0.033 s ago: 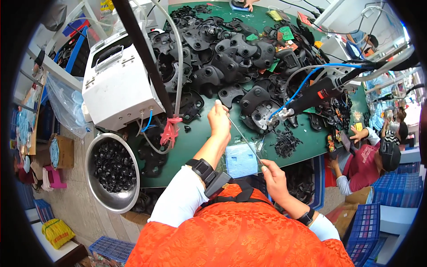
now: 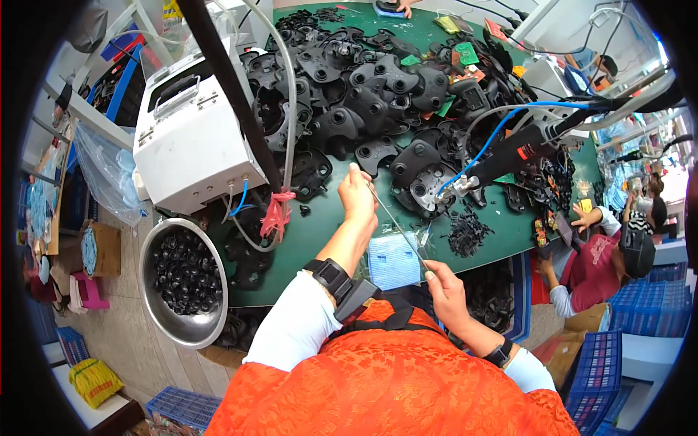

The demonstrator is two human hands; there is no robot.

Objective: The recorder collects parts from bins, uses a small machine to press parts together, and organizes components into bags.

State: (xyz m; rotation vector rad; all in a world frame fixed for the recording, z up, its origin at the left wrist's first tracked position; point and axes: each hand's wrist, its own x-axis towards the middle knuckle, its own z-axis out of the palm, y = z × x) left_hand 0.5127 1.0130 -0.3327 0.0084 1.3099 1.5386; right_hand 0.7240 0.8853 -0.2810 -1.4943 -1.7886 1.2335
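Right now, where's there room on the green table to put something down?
The green table is mostly bare between the pink ribbon and the left hand, with just a tiny black bit there. Another patch lies right of the pile of black scraps. It's crowded farther back, with heaped black shells.

No readable text or signs

At left, a white metal machine case [image 2: 193, 156] with a handle stands near a clear plastic bag [image 2: 107, 174]. A cardboard box [image 2: 109, 251] sits on the floor, and a yellow sack [image 2: 96, 381] (rather crumpled) lies lower down. Blue plastic crates [image 2: 595, 374] stand at right, near a co-worker in a maroon shirt [image 2: 590, 270].
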